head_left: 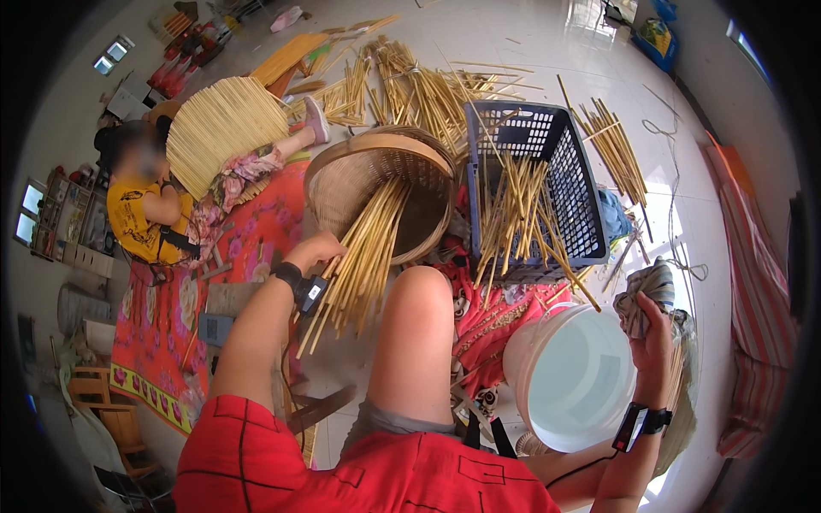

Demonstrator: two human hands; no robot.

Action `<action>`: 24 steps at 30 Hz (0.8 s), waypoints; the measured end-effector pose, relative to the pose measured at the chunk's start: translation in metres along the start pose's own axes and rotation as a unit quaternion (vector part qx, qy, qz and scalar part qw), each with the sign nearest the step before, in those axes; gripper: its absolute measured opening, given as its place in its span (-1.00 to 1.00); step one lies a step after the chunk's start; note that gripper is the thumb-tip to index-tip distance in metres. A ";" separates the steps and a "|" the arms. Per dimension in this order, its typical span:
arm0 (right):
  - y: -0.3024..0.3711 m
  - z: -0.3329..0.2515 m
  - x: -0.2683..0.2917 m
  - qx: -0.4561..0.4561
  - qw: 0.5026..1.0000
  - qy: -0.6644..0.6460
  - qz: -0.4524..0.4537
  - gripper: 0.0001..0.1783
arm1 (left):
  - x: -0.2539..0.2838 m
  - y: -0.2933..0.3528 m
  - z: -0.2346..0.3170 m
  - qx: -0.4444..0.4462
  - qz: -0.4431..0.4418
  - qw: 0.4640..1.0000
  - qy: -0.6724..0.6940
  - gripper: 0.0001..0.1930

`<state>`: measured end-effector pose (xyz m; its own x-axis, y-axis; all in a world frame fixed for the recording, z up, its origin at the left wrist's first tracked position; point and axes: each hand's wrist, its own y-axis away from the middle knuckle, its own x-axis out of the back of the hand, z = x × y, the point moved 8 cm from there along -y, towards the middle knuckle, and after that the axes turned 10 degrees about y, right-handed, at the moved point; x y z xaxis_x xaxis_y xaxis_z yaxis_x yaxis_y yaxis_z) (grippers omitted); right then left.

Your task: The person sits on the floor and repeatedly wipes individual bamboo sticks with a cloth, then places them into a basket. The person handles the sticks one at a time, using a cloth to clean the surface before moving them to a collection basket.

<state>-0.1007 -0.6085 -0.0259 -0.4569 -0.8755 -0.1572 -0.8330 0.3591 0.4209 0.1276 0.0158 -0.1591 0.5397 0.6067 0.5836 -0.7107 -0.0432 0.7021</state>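
My left hand [316, 251] is closed at the near left side of a bundle of yellow stalks [366, 248]. The stalks lean out of a round woven bamboo basket [329, 184], their far ends inside it and their near ends beside my knee. Some of my left fingers are hidden by the stalks. Over on the right, my right hand [655, 342] grips a crumpled, striped grey cloth [647, 291]. That hand is just right of a white bucket [519, 363] holding clear water [577, 368].
A dark blue plastic crate [584, 192] holding more stalks stands beyond the bucket. Loose stalks [410, 90] lie behind the basket, others [614, 150] right of the crate. At left, a seated person [141, 205] has a round slatted mat [224, 132] before them, near a red floral cloth [158, 333].
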 end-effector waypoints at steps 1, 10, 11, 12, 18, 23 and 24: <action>0.000 0.000 -0.002 0.001 1.000 -0.003 -0.006 -0.74 | -0.004 0.007 0.000 0.010 -0.046 0.992 0.117 -0.74; 0.003 -0.006 -0.007 0.001 1.000 0.008 -0.004 -0.75 | -0.067 0.182 0.137 0.016 -0.274 0.703 0.656 -0.83; 0.000 -0.001 -0.001 0.006 1.000 0.024 -0.012 -0.73 | -0.080 0.198 0.150 0.022 -0.292 0.687 0.665 -0.83; -0.003 0.002 0.000 0.001 1.000 0.013 -0.013 -0.73 | -0.085 0.216 0.161 0.029 -0.303 0.672 0.675 -0.83; 0.005 -0.010 -0.012 0.013 1.000 -0.014 0.009 -0.78 | -0.079 0.303 0.227 -0.020 -0.387 0.656 0.647 -0.79; 0.005 -0.010 -0.011 0.026 1.000 -0.002 -0.004 -0.77 | -0.087 0.347 0.234 0.005 -0.438 0.653 0.617 -0.69; 0.006 -0.011 -0.011 0.030 1.000 0.001 -0.007 -0.78 | -0.087 0.353 0.238 -0.001 -0.445 0.666 0.599 -0.70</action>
<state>-0.0971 -0.6007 -0.0116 -0.4440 -0.8814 -0.1609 -0.8566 0.3649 0.3648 -0.0626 -0.2414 0.1347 0.0016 0.5892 -0.8080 -0.3519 0.7566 0.5511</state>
